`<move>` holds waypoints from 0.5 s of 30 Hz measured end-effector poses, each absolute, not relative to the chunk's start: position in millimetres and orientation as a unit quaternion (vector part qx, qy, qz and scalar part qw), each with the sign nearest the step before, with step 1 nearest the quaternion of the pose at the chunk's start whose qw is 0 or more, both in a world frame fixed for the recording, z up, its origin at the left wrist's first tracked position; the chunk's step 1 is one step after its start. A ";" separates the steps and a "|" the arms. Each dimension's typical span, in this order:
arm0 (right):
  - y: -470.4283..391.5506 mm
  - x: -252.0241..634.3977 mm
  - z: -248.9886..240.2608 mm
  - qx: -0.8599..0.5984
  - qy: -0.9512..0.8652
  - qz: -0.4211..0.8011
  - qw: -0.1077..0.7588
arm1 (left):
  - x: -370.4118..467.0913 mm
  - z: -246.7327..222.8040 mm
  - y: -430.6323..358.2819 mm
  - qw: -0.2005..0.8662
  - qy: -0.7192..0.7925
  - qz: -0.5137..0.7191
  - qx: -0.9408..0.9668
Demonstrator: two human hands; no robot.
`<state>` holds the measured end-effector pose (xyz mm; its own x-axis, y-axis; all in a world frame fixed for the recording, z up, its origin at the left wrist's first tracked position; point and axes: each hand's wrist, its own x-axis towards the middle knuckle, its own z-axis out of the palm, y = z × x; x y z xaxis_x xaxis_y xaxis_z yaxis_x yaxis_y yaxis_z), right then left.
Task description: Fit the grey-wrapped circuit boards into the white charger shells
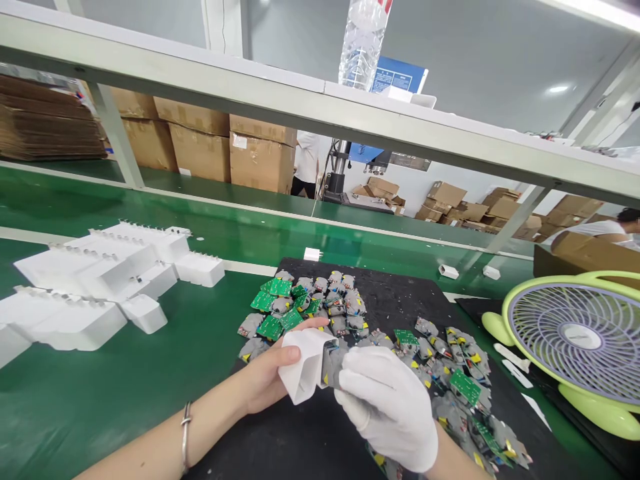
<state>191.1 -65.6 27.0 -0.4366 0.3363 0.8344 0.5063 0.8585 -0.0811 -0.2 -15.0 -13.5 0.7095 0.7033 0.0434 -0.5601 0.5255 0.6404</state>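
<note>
The left hand [280, 373] is gripping a white casing [306, 367]; the gloved right hand [387, 400] is pinching a grey module [333, 363] against it. Circuit boards [293, 319] are crowding beyond them.

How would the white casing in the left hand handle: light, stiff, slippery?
The white casing looks hollow, so it's probably light for its size. Straight edges in the left hand's grip suggest stiffness. Its smooth walls might slip a little.
</note>
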 end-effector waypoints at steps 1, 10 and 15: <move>-66.2 190.8 27.5 -0.244 -0.845 -0.096 0.466 | -0.3 -13.2 -15.1 0.866 0.112 0.364 0.324; -67.6 188.9 36.0 -0.233 -0.854 -0.152 0.440 | -2.2 -15.8 -14.8 0.867 0.118 0.361 0.323; -65.5 187.5 34.0 -0.231 -0.852 -0.156 0.444 | -2.1 -16.9 -15.5 0.868 0.100 0.353 0.334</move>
